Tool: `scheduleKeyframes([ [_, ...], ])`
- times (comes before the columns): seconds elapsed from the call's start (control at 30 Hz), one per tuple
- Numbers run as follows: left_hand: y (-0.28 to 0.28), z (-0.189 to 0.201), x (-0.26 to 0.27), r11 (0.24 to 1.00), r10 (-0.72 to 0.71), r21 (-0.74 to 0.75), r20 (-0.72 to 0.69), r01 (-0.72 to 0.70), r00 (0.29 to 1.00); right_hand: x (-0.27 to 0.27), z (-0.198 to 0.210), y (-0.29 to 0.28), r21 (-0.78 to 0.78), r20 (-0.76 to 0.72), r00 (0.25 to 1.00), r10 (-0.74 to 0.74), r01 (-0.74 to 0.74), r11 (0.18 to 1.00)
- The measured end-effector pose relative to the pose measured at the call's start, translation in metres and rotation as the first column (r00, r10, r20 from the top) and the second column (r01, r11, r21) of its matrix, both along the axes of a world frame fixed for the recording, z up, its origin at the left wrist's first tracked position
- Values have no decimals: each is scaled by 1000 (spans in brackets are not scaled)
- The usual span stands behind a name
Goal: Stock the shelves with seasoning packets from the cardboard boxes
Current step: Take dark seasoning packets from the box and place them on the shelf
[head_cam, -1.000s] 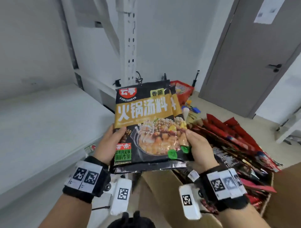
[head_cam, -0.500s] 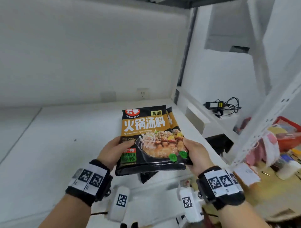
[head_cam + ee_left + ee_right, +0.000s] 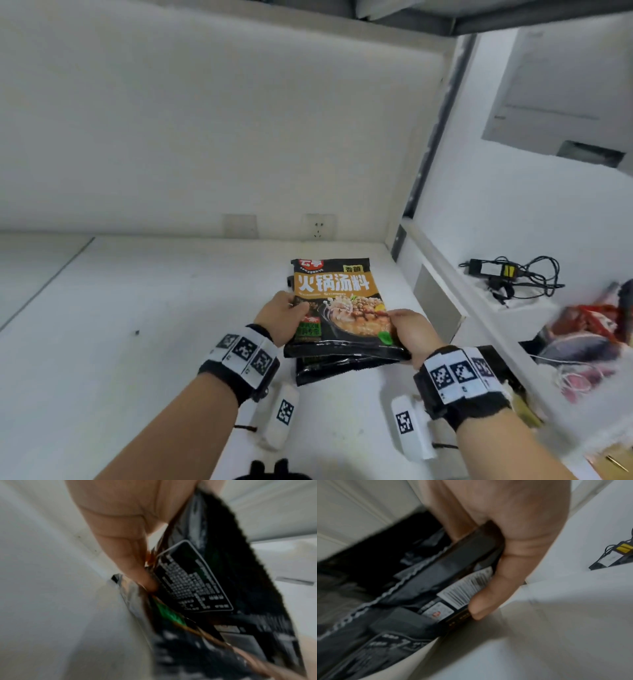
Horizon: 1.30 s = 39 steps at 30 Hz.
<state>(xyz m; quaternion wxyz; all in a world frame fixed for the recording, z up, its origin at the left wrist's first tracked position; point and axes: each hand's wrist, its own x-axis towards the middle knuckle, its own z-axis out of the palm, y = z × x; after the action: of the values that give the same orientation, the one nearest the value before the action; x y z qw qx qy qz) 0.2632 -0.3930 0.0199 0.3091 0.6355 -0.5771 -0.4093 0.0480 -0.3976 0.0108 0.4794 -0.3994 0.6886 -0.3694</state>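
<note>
A small stack of black and orange hot-pot seasoning packets (image 3: 337,301) is held flat, low over the white shelf board (image 3: 154,325), near its right end. My left hand (image 3: 284,317) grips the stack's left edge, thumb on top. My right hand (image 3: 407,329) grips the right edge in the same way. In the left wrist view my fingers (image 3: 137,563) lie under the packets (image 3: 214,588), whose printed backs show. In the right wrist view my fingers (image 3: 496,585) curl under the packets (image 3: 436,588) beside a barcode. The cardboard boxes are out of view.
The shelf's back wall (image 3: 205,137) carries a power socket (image 3: 319,229). A white upright and side ledge (image 3: 445,274) bound the shelf on the right. A black charger with cables (image 3: 510,277) lies on a ledge beyond. Red bags (image 3: 589,329), blurred, sit at the far right.
My view swung left from the boxes to the shelf. Both hands carried the packets forward and down, close to the shelf board near its right end.
</note>
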Motion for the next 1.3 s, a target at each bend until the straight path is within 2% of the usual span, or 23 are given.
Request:
scheduleKeyframes([
  [0.07, -7, 1, -13, 999, -46, 35, 152, 41, 987, -7, 3, -4, -16, 10, 1000, 5, -5, 1000],
  [0.13, -8, -2, -17, 995, -53, 96, 304, 25, 951, -12, 4, -5, -10, 58, 998, 13, -12, 1000],
  [0.17, -7, -5, -18, 988, -96, 149, 338, 47, 936, -15, 1, -6, -3, 59, 997, 41, -41, 999],
  [0.23, -2, -11, -21, 964, -184, 240, 279, 117, 942, -16, -5, -7, 22, -42, 990, 133, -132, 991],
  [0.27, 0, -12, -24, 954, -186, 269, 180, 133, 966, -16, -7, -9, 16, -86, 986, 143, -142, 990],
  [0.33, -2, -8, -32, 950, -109, 289, -36, 114, 993, -18, -7, -17, -3, -110, 988, 107, -108, 994],
  [0.37, -8, -7, -36, 957, -72, 275, -68, 88, 995, -20, -6, -24, -30, -118, 991, 68, -72, 997],
  [0.4, -18, -6, -40, 969, -50, 239, -51, 61, 997, -20, -4, -34, -56, -139, 990, 21, -29, 998],
  [0.5, -45, 2, -56, 993, -17, 118, 119, 3, 993, -23, 1, -64, -86, -311, 950, -38, 12, 996],
  [0.57, -59, 4, -63, 994, -33, 111, 213, 9, 977, -27, 2, -80, -80, -397, 917, -26, -6, 997],
  [0.63, -65, 6, -72, 986, -91, 161, 310, 42, 946, -36, 0, -90, -76, -422, 906, 9, -45, 996],
  [0.7, -67, 6, -80, 985, -99, 166, 310, 49, 945, -43, -1, -93, -81, -447, 894, 34, -78, 994],
  [0.77, -66, 7, -82, 986, -62, 167, 253, 20, 965, -46, -2, -94, -83, -465, 883, 54, -104, 991],
  [0.83, -66, 4, -79, 986, -63, 165, 215, 27, 975, -45, 1, -96, -76, -463, 884, 65, -113, 991],
  [0.9, -63, 5, -74, 976, -151, 187, 202, 113, 968, -43, 6, -95, -52, -464, 883, 70, -106, 993],
  [0.97, -61, 6, -72, 982, -109, 166, 129, 86, 986, -42, 13, -91, -43, -445, 894, 58, -86, 995],
  [1.0, -59, 9, -68, 991, -61, 127, 110, 47, 992, -43, 16, -88, -55, -408, 912, 43, -71, 996],
  [1.03, -59, 7, -63, 998, -32, 64, 175, 21, 984, -43, 20, -83, -79, -363, 932, 16, -48, 996],
  [1.1, -56, 8, -51, 1000, 16, 16, 196, -20, 981, -40, 25, -67, -154, -265, 962, -61, 21, 988],
  [1.2, -43, 13, -34, 997, -9, -72, 199, 23, 980, -29, 26, -29, -266, -137, 977, -162, 122, 956],
  [1.3, -21, 21, -34, 974, -122, -163, 209, 158, 970, -19, 23, 20, -311, -57, 974, -220, 192, 931],
])
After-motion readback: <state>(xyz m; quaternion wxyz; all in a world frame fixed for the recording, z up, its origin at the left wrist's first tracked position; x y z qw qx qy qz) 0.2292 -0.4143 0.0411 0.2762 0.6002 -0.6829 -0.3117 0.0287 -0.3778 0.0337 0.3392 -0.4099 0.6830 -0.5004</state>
